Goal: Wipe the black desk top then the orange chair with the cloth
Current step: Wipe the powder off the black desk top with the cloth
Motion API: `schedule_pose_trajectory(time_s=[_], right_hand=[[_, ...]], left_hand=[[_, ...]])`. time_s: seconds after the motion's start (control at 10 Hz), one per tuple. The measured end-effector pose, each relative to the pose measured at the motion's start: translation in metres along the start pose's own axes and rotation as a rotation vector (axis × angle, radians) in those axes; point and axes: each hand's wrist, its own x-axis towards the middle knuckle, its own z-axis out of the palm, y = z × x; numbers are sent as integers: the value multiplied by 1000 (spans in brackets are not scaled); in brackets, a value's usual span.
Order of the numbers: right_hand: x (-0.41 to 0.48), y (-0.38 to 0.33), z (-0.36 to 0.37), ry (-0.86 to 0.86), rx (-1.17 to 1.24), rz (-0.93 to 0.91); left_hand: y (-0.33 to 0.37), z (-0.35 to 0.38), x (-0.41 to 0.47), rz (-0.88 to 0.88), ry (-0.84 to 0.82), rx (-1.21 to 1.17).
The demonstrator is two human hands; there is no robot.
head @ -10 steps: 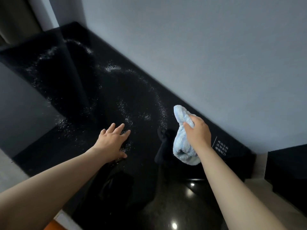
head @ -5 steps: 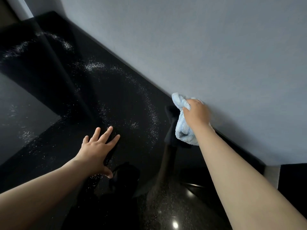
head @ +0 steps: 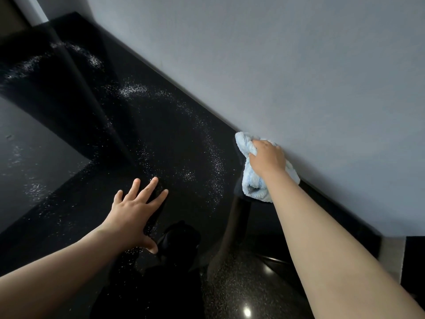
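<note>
The glossy black desk top (head: 161, 134) runs diagonally along a grey wall and carries curved trails of white specks. My right hand (head: 266, 158) grips a bunched light-blue cloth (head: 255, 185) and holds it down on the desk at its back edge, right against the wall. My left hand (head: 135, 210) rests flat on the desk with its fingers spread, to the left of the cloth and nearer to me. The orange chair is out of view.
The grey wall (head: 299, 77) borders the desk's far edge. At the left the desk ends above a dark floor (head: 30, 146). A pale post (head: 391, 256) and a second black surface (head: 415, 259) stand at the right end.
My right hand has carried the cloth away from me, from above the desk's middle to the back edge at the wall. My left hand stays flat on the desk.
</note>
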Motion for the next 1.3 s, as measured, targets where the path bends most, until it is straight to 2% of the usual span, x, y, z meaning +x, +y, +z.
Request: schedule_pose_trajectory(time_s=[0.3,1.3], right_hand=[[-25,-10,6,-17,8,-51],[-127,-50,37,0,31,-48]], left_hand=[[0,1,0,-1,5,-4],[2,-2,-7,9,32,-51]])
